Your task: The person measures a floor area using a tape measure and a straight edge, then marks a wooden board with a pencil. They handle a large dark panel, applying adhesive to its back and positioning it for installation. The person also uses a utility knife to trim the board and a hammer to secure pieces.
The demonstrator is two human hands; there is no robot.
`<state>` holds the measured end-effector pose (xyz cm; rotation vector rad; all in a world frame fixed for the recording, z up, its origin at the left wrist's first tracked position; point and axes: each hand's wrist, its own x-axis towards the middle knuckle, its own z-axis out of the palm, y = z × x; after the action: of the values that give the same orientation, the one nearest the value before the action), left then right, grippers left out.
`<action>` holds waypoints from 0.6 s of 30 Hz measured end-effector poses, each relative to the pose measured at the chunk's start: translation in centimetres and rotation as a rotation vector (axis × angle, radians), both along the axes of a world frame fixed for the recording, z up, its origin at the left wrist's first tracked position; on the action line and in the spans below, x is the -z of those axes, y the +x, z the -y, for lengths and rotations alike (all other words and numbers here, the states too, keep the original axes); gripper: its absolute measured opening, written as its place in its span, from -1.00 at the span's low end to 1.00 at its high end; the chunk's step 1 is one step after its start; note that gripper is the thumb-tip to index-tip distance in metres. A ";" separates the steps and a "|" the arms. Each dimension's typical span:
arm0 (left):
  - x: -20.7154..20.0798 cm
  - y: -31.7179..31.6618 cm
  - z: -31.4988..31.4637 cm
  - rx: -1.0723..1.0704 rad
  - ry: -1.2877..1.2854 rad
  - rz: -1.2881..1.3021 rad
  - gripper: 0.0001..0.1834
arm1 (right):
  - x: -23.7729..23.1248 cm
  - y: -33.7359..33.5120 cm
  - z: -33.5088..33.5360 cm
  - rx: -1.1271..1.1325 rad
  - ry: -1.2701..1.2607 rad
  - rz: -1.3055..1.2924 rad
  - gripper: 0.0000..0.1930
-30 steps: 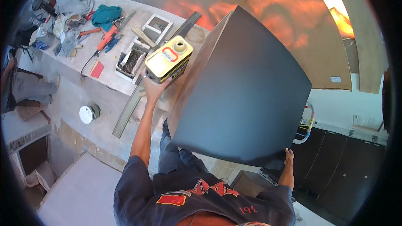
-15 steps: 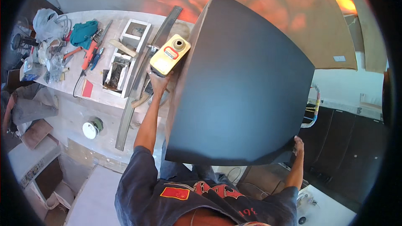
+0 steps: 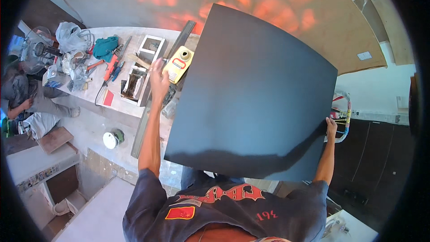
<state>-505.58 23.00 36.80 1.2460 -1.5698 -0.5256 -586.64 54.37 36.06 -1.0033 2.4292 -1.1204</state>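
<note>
A large dark grey panel (image 3: pixel 255 94) fills the middle, tilted in front of my body. My right hand (image 3: pixel 331 129) grips its right edge, thumb over the front and the other fingers partly hidden behind. My left hand (image 3: pixel 159 80) is raised beside the panel's left edge, a little blurred, fingers stretched out and holding nothing. Just right of that hand stands a yellow can (image 3: pixel 178 65) with a round open neck, close against the panel's left edge. What lies behind the panel is hidden.
The workbench (image 3: pixel 96 101) on the left bears a white frame (image 3: pixel 150 45), an orange power tool (image 3: pixel 111 67), a teal cloth (image 3: pixel 105 48) and a long metal rail (image 3: pixel 142 130). A lidded bucket (image 3: pixel 113 139) is below. Another person (image 3: pixel 31 92) sits far left.
My left hand has let go of the yellow can and risen to its left side. The panel has swung to face me more squarely; my right hand has moved up along its edge.
</note>
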 end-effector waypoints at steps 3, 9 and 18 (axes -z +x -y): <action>-6.0 -5.3 2.1 0.096 0.073 0.148 -0.69 | 0.1 -1.6 -0.2 -0.031 0.064 -0.060 -0.67; -7.1 -8.6 4.2 -0.087 0.174 0.326 -0.61 | -1.4 2.2 2.3 -0.065 0.153 -0.453 -0.53; -3.3 -6.9 8.7 0.046 0.262 0.592 -0.51 | -3.1 1.2 2.6 0.101 0.287 -0.135 -0.62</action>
<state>-512.50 14.32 40.12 1.6716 -2.0711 -0.4193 -585.43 51.79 39.12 -0.8990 2.6768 -0.7231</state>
